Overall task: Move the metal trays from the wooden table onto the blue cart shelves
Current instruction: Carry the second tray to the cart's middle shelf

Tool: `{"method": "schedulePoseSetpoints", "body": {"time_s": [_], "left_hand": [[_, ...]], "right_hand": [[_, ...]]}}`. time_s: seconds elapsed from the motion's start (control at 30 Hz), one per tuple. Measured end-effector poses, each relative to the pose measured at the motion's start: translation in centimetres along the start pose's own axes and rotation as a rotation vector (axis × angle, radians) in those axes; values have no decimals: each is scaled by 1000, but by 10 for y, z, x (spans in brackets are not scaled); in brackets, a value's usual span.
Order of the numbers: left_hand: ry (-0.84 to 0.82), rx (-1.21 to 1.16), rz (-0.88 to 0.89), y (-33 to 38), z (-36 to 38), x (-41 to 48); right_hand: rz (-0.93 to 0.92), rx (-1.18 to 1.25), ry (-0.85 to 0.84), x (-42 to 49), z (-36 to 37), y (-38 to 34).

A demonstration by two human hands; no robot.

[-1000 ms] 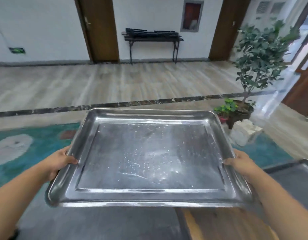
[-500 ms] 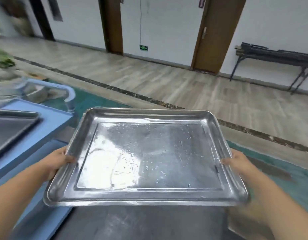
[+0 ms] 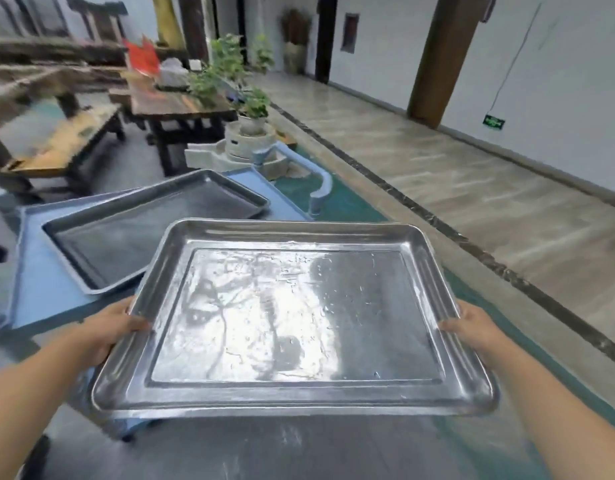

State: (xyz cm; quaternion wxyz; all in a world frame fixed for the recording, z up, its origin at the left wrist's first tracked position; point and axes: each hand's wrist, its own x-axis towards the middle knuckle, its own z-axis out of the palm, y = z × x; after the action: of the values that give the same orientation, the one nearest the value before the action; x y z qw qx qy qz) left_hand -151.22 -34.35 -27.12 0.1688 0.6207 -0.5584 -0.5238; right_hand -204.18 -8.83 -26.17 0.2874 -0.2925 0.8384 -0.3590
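Left grip (image 3: 108,327): grasped the left rim of the carried metal tray (image 3: 292,317), thumb over the lip, fingers hidden beneath.
Right grip (image 3: 472,327): grasped the right rim the same way, thumb on top.
Carried metal tray: hung in the air between both grips, roughly level and empty, its bright floor showing only reflections and scratches.
Blue cart (image 3: 39,282): stood ahead and to the left. Its top shelf held one darker resting tray (image 3: 153,226), empty, flat, filling most of the shelf.
Step in hand: probably bringing the tray across to the cart.
Doing it well: both sides needed to stay even. With the top shelf largely taken, the tray would have to nest squarely in the resting tray or go to a lower shelf, which was hidden. Lowering the far edge first would free the fingers, clear of the cart handle (image 3: 321,181).
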Motion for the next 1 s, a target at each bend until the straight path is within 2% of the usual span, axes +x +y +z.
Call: {"method": "schedulePoseSetpoints", "body": {"time_s": [0.3, 0.43, 0.8, 1.0], "left_hand": [[307, -88, -135, -53, -12, -82], [384, -160, -205, -72, -2, -108], [395, -191, -314, -122, 7, -96], [418, -75, -420, -162, 13, -70]], "right_hand": [[-178, -117, -292, 100, 54, -45], [-228, -111, -373, 120, 73, -55], [-223, -169, -490, 145, 124, -55], [-132, -256, -491, 145, 157, -30]]}}
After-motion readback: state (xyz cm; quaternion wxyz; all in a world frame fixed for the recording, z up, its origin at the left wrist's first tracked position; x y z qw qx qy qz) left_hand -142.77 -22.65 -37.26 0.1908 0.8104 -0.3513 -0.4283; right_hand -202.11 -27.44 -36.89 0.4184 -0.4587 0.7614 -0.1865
